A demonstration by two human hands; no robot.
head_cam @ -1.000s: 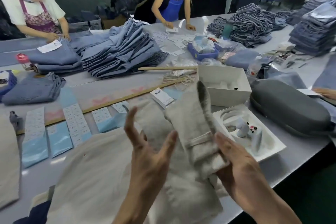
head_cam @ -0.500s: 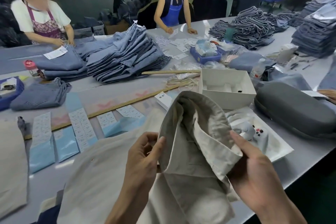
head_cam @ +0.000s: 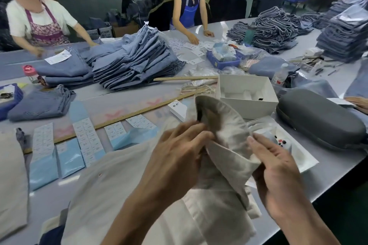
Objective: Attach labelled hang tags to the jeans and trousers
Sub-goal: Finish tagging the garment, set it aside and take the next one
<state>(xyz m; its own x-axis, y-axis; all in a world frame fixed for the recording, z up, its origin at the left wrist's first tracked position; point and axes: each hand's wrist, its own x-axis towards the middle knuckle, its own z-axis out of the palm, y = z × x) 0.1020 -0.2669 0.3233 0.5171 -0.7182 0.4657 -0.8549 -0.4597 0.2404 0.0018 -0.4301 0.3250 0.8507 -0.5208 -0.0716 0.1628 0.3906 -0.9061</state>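
Both hands on beige trousers [head_cam: 223,157], near edge of bench [head_cam: 119,103].
Left hand [head_cam: 179,151] pinches raised fabric fold, grip closed on cloth; right hand [head_cam: 276,169] clamps the fold's lower edge. Trousers' bulk lies flat below. Beyond: label sheets [head_cam: 87,141] on blue sleeves, wooden ruler [head_cam: 127,115], hang tags [head_cam: 177,108], white box [head_cam: 247,91]. Farther: stacked jeans [head_cam: 135,61], two workers opposite.
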